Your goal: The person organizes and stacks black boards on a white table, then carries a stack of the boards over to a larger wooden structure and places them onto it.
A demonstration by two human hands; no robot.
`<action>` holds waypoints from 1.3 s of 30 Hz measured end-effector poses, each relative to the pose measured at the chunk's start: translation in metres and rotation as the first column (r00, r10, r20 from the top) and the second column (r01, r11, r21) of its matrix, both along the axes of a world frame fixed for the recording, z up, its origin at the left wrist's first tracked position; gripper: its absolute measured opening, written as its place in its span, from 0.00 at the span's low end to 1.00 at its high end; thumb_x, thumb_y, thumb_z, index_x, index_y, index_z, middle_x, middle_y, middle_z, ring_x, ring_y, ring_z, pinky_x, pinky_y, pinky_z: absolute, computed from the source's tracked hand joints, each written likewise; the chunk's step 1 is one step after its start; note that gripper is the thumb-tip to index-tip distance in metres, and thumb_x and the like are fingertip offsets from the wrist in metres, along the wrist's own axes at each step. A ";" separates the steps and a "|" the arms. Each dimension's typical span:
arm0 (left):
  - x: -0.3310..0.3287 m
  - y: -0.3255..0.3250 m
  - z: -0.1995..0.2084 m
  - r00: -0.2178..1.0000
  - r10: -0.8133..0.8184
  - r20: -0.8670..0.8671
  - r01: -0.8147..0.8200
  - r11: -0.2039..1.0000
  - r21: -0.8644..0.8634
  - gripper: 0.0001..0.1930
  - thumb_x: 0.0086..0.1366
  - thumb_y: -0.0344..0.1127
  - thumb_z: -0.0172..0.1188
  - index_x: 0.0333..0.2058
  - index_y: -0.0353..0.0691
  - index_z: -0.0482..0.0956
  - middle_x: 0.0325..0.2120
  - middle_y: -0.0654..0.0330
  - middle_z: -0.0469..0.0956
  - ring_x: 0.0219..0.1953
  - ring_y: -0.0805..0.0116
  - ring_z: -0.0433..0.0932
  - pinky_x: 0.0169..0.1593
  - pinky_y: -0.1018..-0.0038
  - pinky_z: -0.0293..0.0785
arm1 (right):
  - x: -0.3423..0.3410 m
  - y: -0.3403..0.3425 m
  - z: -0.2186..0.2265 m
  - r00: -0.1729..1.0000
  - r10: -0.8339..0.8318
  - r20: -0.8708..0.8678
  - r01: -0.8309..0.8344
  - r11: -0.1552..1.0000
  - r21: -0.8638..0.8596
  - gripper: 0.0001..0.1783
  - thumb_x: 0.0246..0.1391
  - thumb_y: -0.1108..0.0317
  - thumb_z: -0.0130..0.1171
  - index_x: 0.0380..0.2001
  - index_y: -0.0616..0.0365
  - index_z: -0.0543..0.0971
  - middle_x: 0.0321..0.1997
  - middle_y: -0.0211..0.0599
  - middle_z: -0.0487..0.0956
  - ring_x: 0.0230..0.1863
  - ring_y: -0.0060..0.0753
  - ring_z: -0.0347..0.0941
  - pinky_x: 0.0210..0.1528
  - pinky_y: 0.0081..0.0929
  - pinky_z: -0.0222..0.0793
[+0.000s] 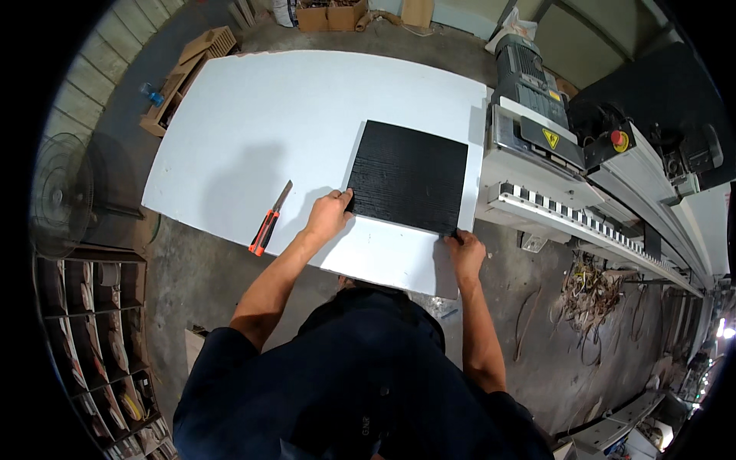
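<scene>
A black rectangular panel with a wood-grain surface [410, 176] lies on the white table [245, 100], toward its right side. At the panel's near left corner, my left hand [330, 214] grips the edge with its fingers closed. My right hand [466, 251] pinches the near right corner, thumb and fingers together. Left of my left hand lies a utility knife [270, 222] with an orange and black handle, its blade out and pointing away from me. Neither hand touches the knife.
A machine with a grey motor [521, 65] and a red stop button [619, 139] stands against the table's right side. A standing fan [61, 192] and a shelf of discs and strips [100, 330] are at left. Scrap strips [590, 295] lie on the floor at right.
</scene>
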State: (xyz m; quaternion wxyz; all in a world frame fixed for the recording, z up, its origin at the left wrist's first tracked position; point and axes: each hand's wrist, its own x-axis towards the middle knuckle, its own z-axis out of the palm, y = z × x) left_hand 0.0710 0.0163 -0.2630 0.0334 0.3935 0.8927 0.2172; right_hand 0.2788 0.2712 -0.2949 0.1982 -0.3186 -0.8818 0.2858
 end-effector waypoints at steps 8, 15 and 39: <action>-0.004 -0.003 -0.005 0.863 0.088 0.497 -0.229 0.946 0.231 0.33 0.52 0.32 0.65 0.56 0.28 0.64 0.49 0.40 0.71 0.50 0.48 0.73 0.53 0.67 0.70 | 0.001 0.008 0.014 0.996 0.041 -0.073 -0.067 0.915 -0.398 0.26 0.49 0.53 0.64 0.39 0.68 0.79 0.27 0.41 0.80 0.27 0.29 0.76 0.33 0.28 0.71; -0.019 0.015 -0.024 0.719 0.150 0.679 -0.435 0.859 0.270 0.33 0.54 0.31 0.64 0.57 0.25 0.62 0.52 0.38 0.69 0.54 0.54 0.72 0.56 0.72 0.67 | -0.007 0.013 0.002 0.993 -0.109 0.046 0.118 0.899 -0.421 0.19 0.51 0.56 0.60 0.33 0.65 0.81 0.19 0.31 0.77 0.23 0.22 0.71 0.28 0.25 0.67; 0.005 -0.010 -0.035 0.651 0.165 0.741 -0.548 0.778 0.309 0.28 0.47 0.28 0.69 0.48 0.27 0.73 0.45 0.40 0.76 0.49 0.56 0.77 0.51 0.73 0.72 | 0.013 0.019 -0.021 0.994 0.020 -0.105 -0.084 0.751 -0.655 0.15 0.55 0.63 0.59 0.34 0.68 0.80 0.22 0.30 0.76 0.24 0.19 0.69 0.27 0.20 0.66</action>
